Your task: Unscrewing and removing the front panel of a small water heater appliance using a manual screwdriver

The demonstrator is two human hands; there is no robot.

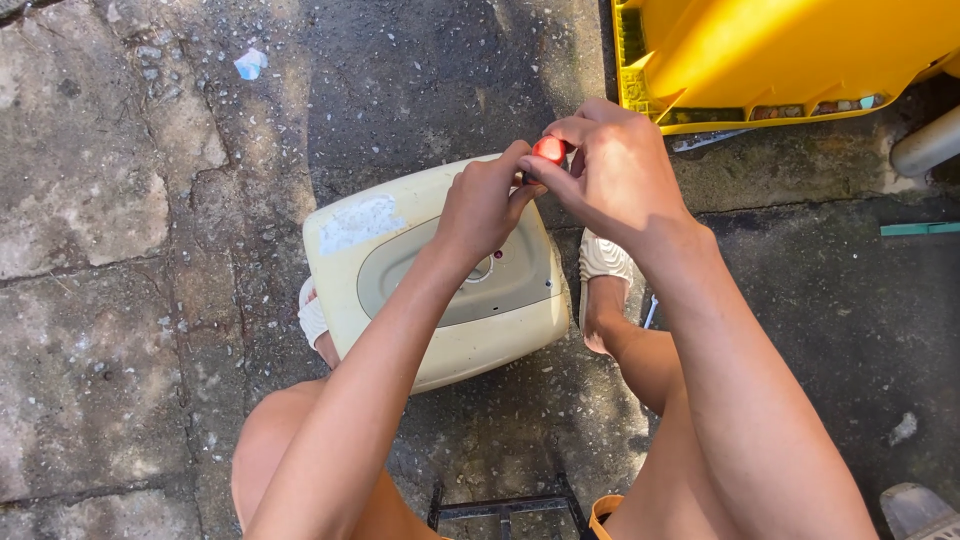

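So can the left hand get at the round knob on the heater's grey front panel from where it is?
Probably yes. The left hand hovers right above the knob on the cream heater, with nothing between them. But its fingers are busy on the small red piece, shared with the right hand.

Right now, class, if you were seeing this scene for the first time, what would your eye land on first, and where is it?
First come the two hands meeting at the centre top: the right hand and the left hand pinch a small red-tipped object between them. Just beneath lies a cream plastic appliance with a grey front panel, on the stone ground between the person's feet. A bright yellow plastic container fills the top right corner.
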